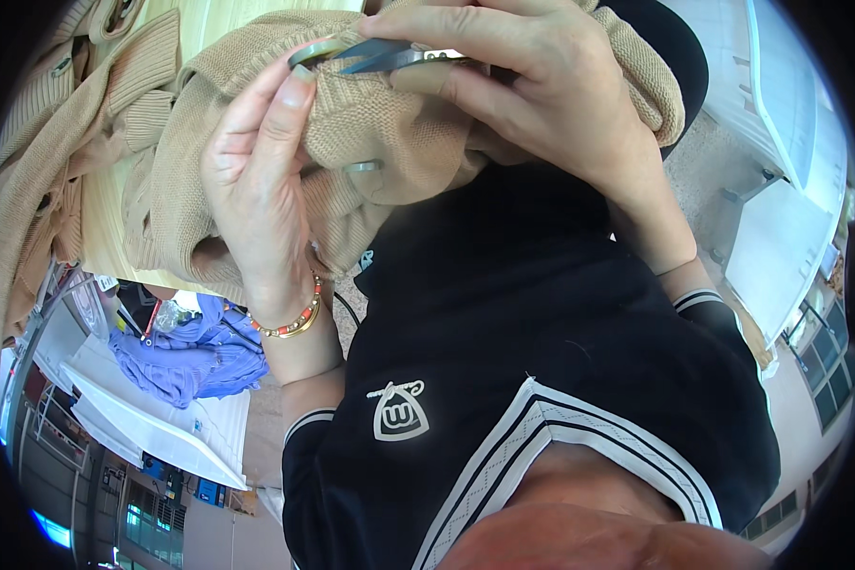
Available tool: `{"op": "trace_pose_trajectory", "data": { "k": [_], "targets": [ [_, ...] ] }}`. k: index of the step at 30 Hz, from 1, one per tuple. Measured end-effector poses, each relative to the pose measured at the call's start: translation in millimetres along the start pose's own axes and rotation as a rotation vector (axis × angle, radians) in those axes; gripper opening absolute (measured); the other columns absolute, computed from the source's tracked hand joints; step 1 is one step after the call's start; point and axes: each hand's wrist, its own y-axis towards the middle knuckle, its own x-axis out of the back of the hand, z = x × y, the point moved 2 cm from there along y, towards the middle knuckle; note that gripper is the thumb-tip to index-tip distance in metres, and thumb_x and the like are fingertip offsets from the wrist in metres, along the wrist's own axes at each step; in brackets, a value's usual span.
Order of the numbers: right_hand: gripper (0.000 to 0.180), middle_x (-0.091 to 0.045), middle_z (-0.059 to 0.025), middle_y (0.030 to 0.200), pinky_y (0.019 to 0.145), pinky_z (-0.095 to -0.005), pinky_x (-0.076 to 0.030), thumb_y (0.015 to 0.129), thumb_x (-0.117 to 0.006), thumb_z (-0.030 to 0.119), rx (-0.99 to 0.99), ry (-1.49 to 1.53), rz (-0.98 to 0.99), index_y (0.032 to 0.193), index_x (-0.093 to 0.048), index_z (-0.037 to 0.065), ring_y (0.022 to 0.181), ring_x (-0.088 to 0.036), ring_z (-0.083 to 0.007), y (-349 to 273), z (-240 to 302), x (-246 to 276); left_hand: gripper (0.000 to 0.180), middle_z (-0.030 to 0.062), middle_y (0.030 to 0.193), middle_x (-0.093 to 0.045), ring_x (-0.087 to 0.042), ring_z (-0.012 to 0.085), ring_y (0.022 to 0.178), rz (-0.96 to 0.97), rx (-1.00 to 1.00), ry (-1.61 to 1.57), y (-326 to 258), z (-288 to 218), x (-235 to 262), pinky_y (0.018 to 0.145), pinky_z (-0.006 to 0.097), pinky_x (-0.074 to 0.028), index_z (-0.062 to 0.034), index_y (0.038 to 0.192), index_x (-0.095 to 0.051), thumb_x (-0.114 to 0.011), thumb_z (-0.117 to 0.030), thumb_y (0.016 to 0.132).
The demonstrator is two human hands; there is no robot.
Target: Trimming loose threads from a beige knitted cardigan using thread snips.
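A beige knitted garment [389, 133] lies bunched up in front of me. At its upper edge my left hand [261, 171] is closed, thumb and fingers pinching a pale round button [315, 51] against the knit. My right hand [551, 85] is closed around small thread snips [380, 59]. Their dark blades point left and reach the knit right beside that button; part of the handle is hidden by my fingers. Lower on the same garment sits a second pale button [363, 166].
More beige ribbed knitwear [76, 142] is heaped at the left over a pale wood-coloured tabletop [114, 223]. Below the table's edge, blue-purple cloth [195, 351] lies in a white tray-like container [152, 427]. White panels [779, 237] stand at the right.
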Motion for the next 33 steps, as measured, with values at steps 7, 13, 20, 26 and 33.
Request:
{"op": "trace_pose_trajectory", "data": {
  "k": [7,13,20,26,33],
  "targets": [
    [0.037,-0.060,-0.0104,0.091,0.065,-0.0351,-0.051,0.083,-0.079,0.012,0.000,-0.086,0.036,0.117,-0.071,0.001,0.079,-0.063,-0.0260,0.5,3.2,0.3,0.029,0.0067,0.108,-0.071,-0.064,0.0064,0.096,-0.020,-0.054,0.143,-2.2,-4.7,-11.9,0.085,0.019,-0.050,0.0051,0.126,-0.067,-0.064,-0.006,0.100],
    [0.035,-0.061,-0.0103,0.093,0.068,-0.0345,-0.053,0.083,-0.078,0.010,-0.047,-0.087,0.042,0.116,-0.071,0.001,0.082,-0.065,-0.0261,-0.4,7.2,3.0,0.028,0.0049,0.108,-0.071,-0.062,0.0048,0.096,0.004,-0.089,0.282,-3.7,-5.1,-16.7,0.085,0.017,-0.047,0.0039,0.128,-0.067,-0.061,-0.006,0.102],
    [0.032,-0.062,-0.0109,0.095,0.069,-0.0338,-0.054,0.084,-0.077,0.008,-0.062,-0.085,0.086,0.113,-0.071,-0.001,0.083,-0.066,-0.0266,-1.8,7.8,2.2,0.027,0.0037,0.107,-0.071,-0.061,0.0042,0.097,0.036,-0.159,0.415,-3.5,-6.6,-19.8,0.086,0.017,-0.047,0.0023,0.127,-0.069,-0.058,-0.009,0.104],
    [0.033,-0.064,-0.0115,0.098,0.070,-0.0333,-0.055,0.084,-0.077,0.007,-0.044,-0.155,0.114,0.116,-0.070,-0.001,0.085,-0.066,-0.0258,-4.5,9.6,4.0,0.029,0.0082,0.116,-0.071,-0.063,0.0078,0.104,0.042,-0.099,0.448,-6.0,-8.2,-18.3,0.092,0.020,-0.048,0.0042,0.130,-0.065,-0.056,-0.005,0.104],
    [0.042,-0.067,-0.0150,0.110,0.081,-0.0345,-0.055,0.084,-0.078,0.007,-0.471,0.323,0.043,0.124,-0.068,0.000,0.098,-0.067,-0.0296,-7.3,24.2,30.9,0.036,0.0136,0.127,-0.066,-0.062,0.0128,0.115,0.040,-0.206,0.318,-4.8,-5.6,-21.6,0.101,0.024,-0.048,0.0076,0.138,-0.055,-0.053,0.003,0.103]
  ]
}}
